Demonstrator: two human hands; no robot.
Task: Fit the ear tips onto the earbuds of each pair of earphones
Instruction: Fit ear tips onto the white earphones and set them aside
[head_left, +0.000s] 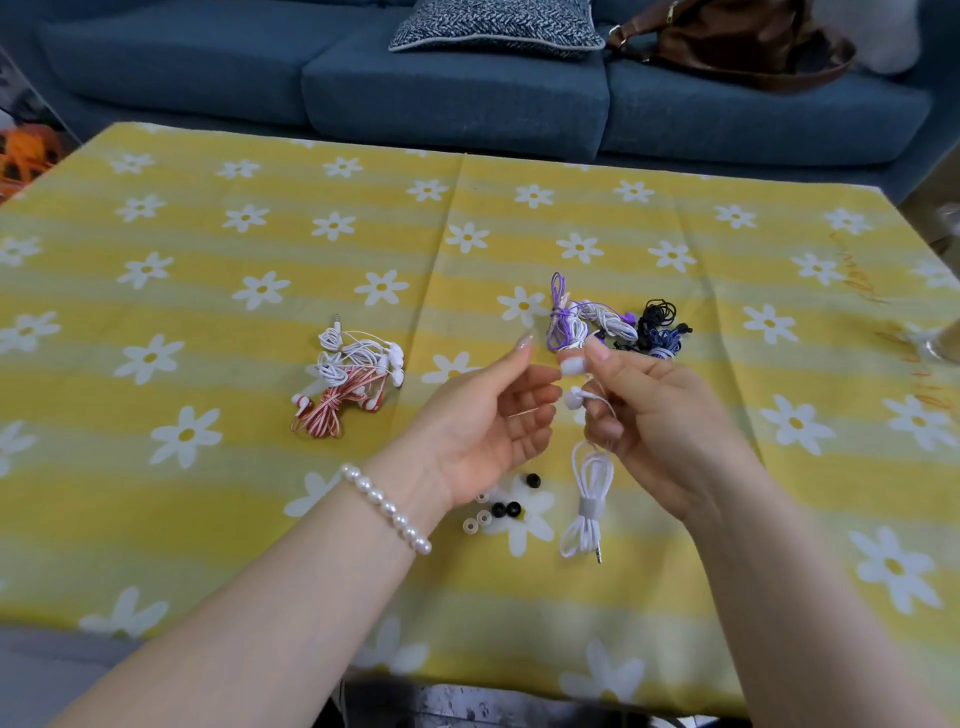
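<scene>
Yellow cloth printed with white daisies (218, 322) covers the table, and both hands are raised above it near the middle. From the head camera, the right hand (670, 421) pinches a white earbud (571, 366) between thumb and fingertips, its other fingers curled round the cable of the same white earphones (587, 499) — a second earbud (574, 399) hangs just below the first, and the bundled cable with its plug trails down to the cloth. The left hand (483, 431), a pearl bracelet (387, 506) on its wrist, is turned palm-up just beside the earbud, forefinger raised and the other fingers loosely bent; whether it pinches an ear tip cannot be told. Loose ear tips (498, 506), some black and some clear, lie on the cloth beneath the hands. To the left rests a heap of white and red-striped earphones (348, 379); behind the hands lies a tangle of purple, white, black and blue earphones (618, 325). Beyond the table stands a blue sofa (260, 78) with a patterned cushion (493, 26) and a brown bag (743, 41).
</scene>
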